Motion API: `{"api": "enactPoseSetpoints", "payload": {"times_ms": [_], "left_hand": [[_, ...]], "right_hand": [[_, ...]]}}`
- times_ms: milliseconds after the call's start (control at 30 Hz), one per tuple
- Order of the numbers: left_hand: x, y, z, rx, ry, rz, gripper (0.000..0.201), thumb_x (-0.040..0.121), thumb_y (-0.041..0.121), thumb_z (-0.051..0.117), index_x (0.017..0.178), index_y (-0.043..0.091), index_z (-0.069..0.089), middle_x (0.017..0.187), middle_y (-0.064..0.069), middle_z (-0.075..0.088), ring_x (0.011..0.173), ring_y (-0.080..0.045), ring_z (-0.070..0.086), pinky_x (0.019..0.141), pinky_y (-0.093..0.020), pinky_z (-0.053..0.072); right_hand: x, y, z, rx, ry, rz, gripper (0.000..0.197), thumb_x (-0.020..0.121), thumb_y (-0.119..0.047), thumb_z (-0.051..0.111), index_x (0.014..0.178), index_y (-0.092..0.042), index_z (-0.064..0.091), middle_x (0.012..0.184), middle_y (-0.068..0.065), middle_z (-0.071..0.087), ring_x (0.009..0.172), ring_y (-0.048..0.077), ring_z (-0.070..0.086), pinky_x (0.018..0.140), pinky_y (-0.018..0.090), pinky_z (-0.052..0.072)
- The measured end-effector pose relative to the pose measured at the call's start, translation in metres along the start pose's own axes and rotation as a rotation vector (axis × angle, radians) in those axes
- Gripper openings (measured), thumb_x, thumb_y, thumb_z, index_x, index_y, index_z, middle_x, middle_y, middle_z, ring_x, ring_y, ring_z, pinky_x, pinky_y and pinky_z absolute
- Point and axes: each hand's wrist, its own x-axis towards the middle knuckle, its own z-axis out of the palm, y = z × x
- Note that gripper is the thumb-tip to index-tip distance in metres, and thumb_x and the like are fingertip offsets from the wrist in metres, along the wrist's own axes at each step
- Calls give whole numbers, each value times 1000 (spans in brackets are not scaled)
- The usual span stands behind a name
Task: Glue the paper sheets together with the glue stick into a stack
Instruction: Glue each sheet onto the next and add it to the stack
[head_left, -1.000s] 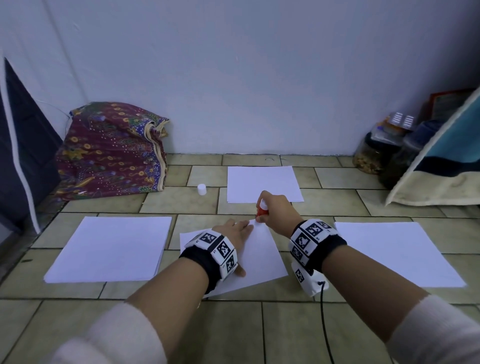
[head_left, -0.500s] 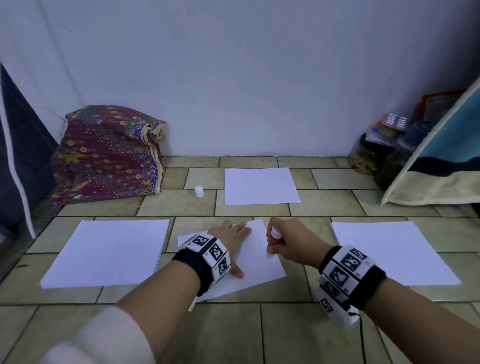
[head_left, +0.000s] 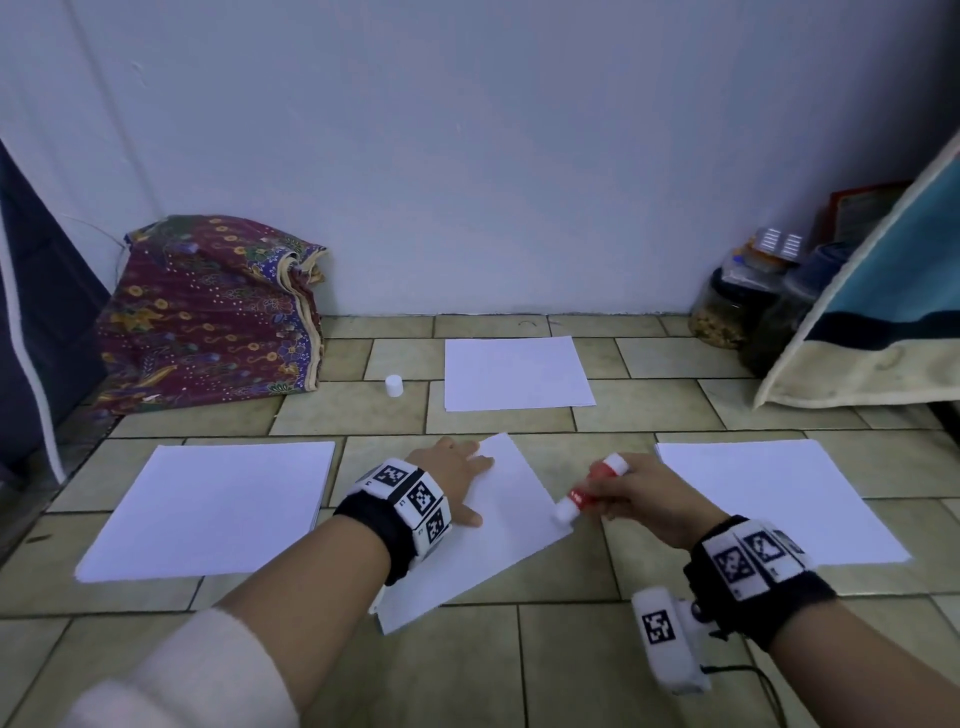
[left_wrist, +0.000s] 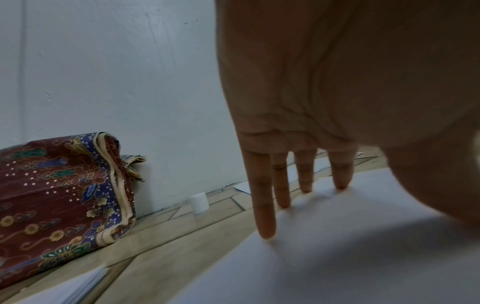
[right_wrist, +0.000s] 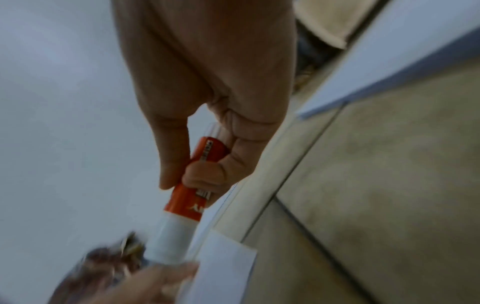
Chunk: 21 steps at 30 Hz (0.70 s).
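Note:
A white paper sheet (head_left: 488, 540) lies skewed on the tiled floor in front of me. My left hand (head_left: 457, 470) presses flat on its far left part, its straight fingers (left_wrist: 265, 205) spread on the paper (left_wrist: 350, 257). My right hand (head_left: 631, 496) grips a red and white glue stick (head_left: 589, 491), which lies slanted with its white tip at the sheet's right corner. In the right wrist view, thumb and curled fingers hold the glue stick (right_wrist: 192, 195). More white sheets lie to the left (head_left: 213, 506), to the right (head_left: 779, 493) and farther back (head_left: 514, 371).
The white glue cap (head_left: 394, 385) stands on the floor left of the far sheet. A patterned folded cloth (head_left: 208, 317) sits against the wall at left. Jars (head_left: 727, 312) and a blue and cream cushion (head_left: 883, 322) fill the right corner.
My right hand drew the glue stick from the sheet's far corner along its right edge down to the near right corner. The left hand stayed pressed on the sheet.

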Motion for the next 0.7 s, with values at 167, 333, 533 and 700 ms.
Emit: {"api": "enactPoseSetpoints", "payload": {"times_ms": [167,333,533,700], "left_hand": [[-2,8,6,-55,190,-68,77,83,57,61,135,9,32,136,-6,33,124,-22,37,86,-35,44],[-5,10,12,-73,189,143,75,92,51,52,150,16,20,159,1,13,143,-17,17,108,-39,36],[-8,2,10,-9,242,-9,94,75,71,60,140,6,36,153,-5,22,138,-21,24,108,-37,32],[-7,-1,17,-200,219,-86,97,72,64,69,141,10,28,146,-4,32,133,-20,32,101,-39,41]], "right_hand": [[13,-3,-12,518,124,97,13,89,-8,61,77,-4,60,62,3,56,43,6,49,42,13,42],[25,-7,-2,504,214,19,14,88,-17,66,80,-9,56,65,2,57,45,5,51,47,13,47],[40,-15,26,-3,305,-235,11,87,-14,69,86,-8,60,83,12,65,60,16,61,62,28,57],[57,-24,58,-269,259,-380,16,82,-15,73,86,-19,59,85,5,67,79,28,65,77,42,57]]}}
